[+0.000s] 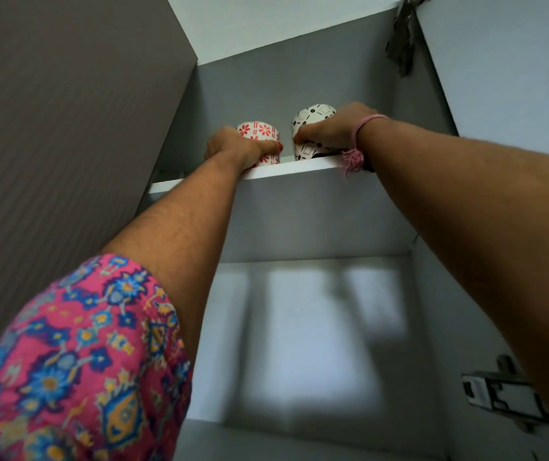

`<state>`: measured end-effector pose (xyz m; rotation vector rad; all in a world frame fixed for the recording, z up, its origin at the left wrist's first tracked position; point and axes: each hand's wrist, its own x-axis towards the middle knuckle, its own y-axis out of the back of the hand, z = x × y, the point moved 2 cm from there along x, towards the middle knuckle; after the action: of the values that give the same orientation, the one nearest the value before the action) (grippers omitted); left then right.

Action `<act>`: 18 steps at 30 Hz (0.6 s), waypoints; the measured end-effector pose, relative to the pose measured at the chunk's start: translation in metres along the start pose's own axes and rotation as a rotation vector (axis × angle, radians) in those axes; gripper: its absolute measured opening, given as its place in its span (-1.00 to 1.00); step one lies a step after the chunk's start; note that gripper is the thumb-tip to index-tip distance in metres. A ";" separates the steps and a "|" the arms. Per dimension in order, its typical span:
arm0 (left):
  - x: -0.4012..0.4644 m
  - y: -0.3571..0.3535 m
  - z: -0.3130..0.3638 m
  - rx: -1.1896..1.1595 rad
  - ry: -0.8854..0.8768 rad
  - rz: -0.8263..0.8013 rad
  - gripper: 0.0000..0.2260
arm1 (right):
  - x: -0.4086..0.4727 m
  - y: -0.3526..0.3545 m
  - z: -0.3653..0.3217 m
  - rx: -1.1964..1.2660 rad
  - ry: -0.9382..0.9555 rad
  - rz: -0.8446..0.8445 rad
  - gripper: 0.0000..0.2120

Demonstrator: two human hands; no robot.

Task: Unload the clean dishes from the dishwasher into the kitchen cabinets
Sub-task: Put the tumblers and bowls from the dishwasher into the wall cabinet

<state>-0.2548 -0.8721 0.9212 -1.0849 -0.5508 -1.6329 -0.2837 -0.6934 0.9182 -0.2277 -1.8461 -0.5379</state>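
Cups upright near top shelf (299, 168) edge: left hand (233, 146) clasped red-flowered cup (261, 131), right hand (331, 128) clasped black-patterned cup (311, 116); release likely next.

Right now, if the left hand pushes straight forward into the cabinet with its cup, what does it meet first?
Probably nothing before the cabinet's grey back wall. The left hand grips the red-flowered cup near the top shelf's front edge, and no object shows behind it. The black-patterned cup stands beside it, not ahead. Depth is unclear.
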 end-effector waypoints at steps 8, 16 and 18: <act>0.007 -0.004 -0.004 0.153 -0.020 -0.018 -0.23 | -0.019 0.000 -0.011 -0.208 0.130 -0.227 -0.64; 0.011 -0.006 -0.006 0.211 -0.015 -0.071 -0.19 | -0.004 -0.018 -0.012 -0.299 0.177 -0.340 -0.80; 0.012 -0.006 -0.007 0.234 -0.005 -0.107 -0.16 | -0.003 -0.021 -0.011 -0.339 0.191 -0.353 -0.71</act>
<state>-0.2636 -0.8819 0.9295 -0.8999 -0.7944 -1.6114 -0.2824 -0.7170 0.9132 -0.0703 -1.6073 -1.0835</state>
